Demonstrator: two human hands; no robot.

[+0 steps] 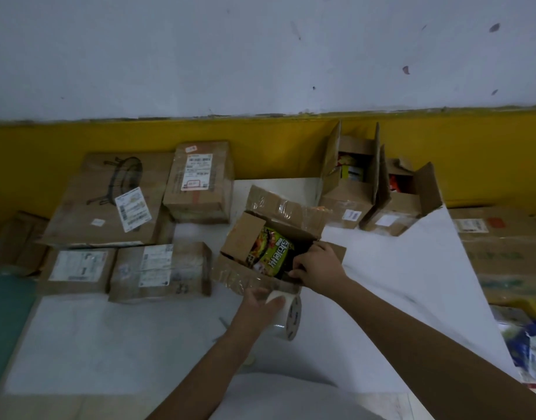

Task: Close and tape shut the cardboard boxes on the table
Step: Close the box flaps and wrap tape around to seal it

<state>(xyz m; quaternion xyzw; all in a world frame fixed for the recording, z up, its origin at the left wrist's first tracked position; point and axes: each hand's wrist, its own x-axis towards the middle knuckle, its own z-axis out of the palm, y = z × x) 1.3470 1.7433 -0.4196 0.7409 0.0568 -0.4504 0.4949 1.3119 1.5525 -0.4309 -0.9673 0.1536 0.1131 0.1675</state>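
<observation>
An open cardboard box sits mid-table with its flaps up and a green noodle packet inside. My right hand grips the box's right flap at its near corner, thumb inside the box. Just in front of the box, my left hand holds a roll of clear packing tape standing on edge. Two more open boxes stand at the back right, one showing yellow packets, the other red ones.
Several closed, labelled boxes lie at the left, among them a large flat one and a small one. A big carton and loose packets crowd the right edge. The white tabletop meets a yellow-banded wall behind.
</observation>
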